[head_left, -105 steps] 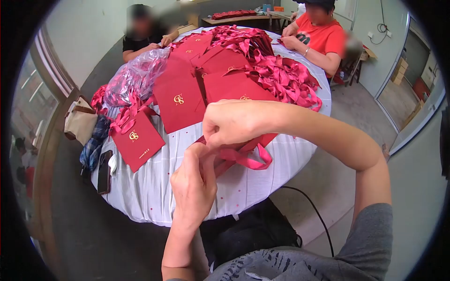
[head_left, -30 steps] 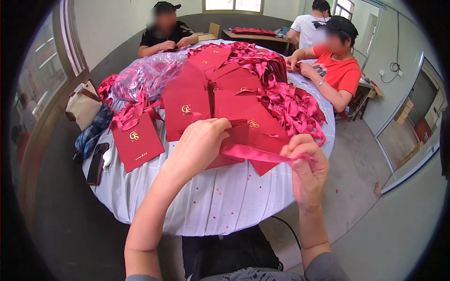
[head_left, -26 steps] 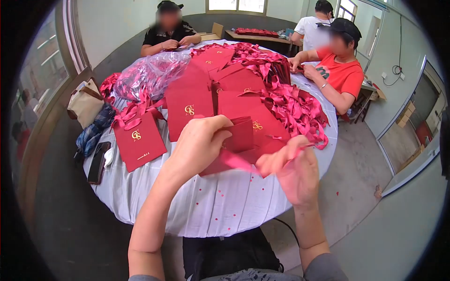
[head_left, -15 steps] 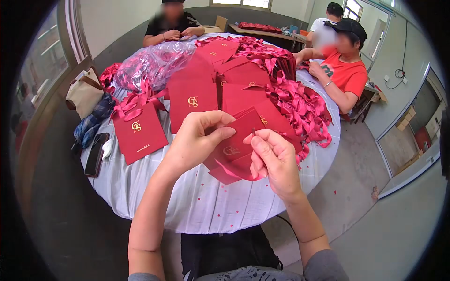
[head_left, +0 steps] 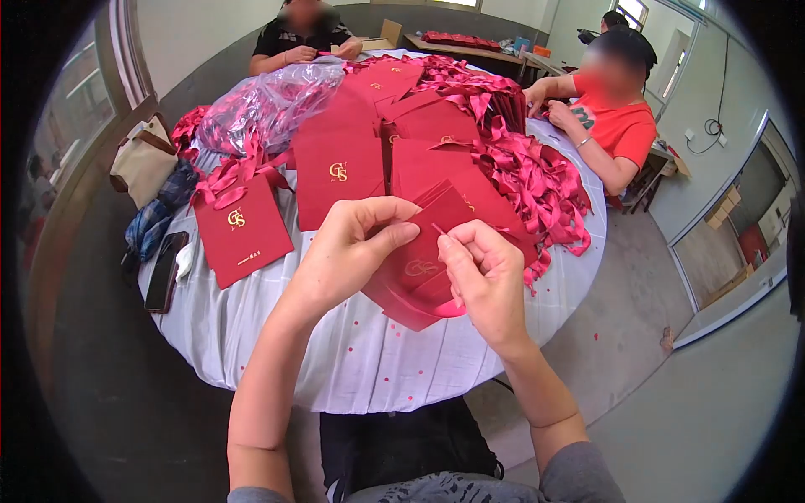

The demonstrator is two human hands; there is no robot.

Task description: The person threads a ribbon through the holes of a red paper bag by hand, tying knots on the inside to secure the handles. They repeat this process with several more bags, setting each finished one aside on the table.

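Note:
My left hand (head_left: 352, 251) is closed on the upper edge of a red paper gift bag (head_left: 430, 243), thumb in front. The bag has a gold logo and tilts above the table. My right hand (head_left: 486, 281) pinches the end of a pink ribbon (head_left: 451, 308), its tip poking out past the thumb near the bag's upper part. Below the fingers, the ribbon hangs in a loop across the bag. Behind my hands lie several more red bags (head_left: 340, 189) and a heap of pink ribbon handles (head_left: 545, 189).
On the left of the white-covered round table (head_left: 277, 352) are a bag with ribbon handles (head_left: 243, 243), a phone (head_left: 165, 272), a cream pouch (head_left: 144, 163) and a clear plastic bag (head_left: 272, 109). One person (head_left: 306, 42) sits opposite; another in red (head_left: 616, 126) works at the right.
My right hand has moved slightly left and up, bringing the ribbon's tip closer to the bag's upper part. My left hand keeps its hold. The whole view has shifted a little.

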